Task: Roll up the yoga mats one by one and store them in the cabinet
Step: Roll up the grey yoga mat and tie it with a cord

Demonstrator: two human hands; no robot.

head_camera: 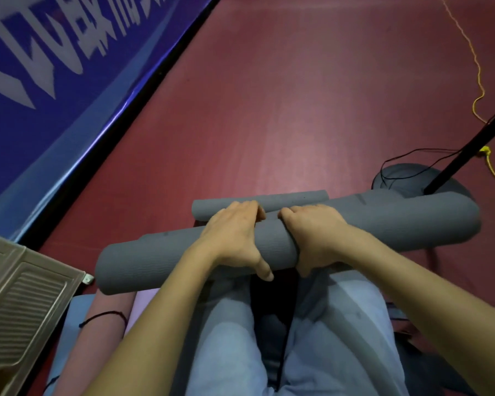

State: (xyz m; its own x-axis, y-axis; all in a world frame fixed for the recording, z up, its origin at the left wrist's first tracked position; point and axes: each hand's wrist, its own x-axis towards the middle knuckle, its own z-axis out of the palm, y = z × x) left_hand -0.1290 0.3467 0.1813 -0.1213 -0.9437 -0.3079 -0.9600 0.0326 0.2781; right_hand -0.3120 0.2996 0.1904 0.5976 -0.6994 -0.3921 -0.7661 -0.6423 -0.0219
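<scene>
Now both hands grip the rolled mat (183, 252) mid-length.
It lies crosswise over my knees; my left hand (235, 238) and right hand (312, 238) curl round it side by side, cabinet (26, 295) to my left.

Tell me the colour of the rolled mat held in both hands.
Plain grey, seen in the head view: the rolled mat.
</scene>
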